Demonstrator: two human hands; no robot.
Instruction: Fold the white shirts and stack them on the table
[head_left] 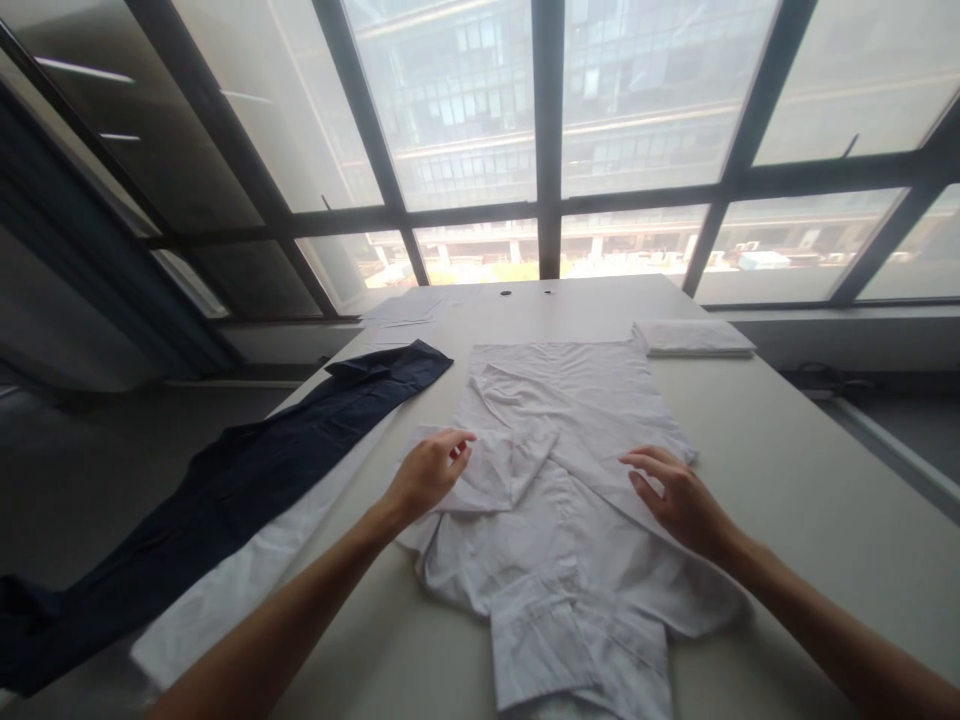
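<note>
A white shirt point(570, 390) lies spread on the table, its collar end towards me and its sleeves folded in across the body. My left hand point(435, 465) is over the folded sleeve point(487, 475) on the shirt's left side, fingers loosely curved and apart, with nothing visible in them. Above the shirt's right side is my right hand point(671, 495), its thumb and fingers spread and holding nothing. Whether either hand touches the cloth, I cannot tell.
Dark navy trousers point(277, 465) and another white garment point(255, 570) hang over the left edge of the white table point(810, 500). A folded white cloth point(697, 338) rests at the right. White sheets point(405, 310) lie at the far left, before large windows.
</note>
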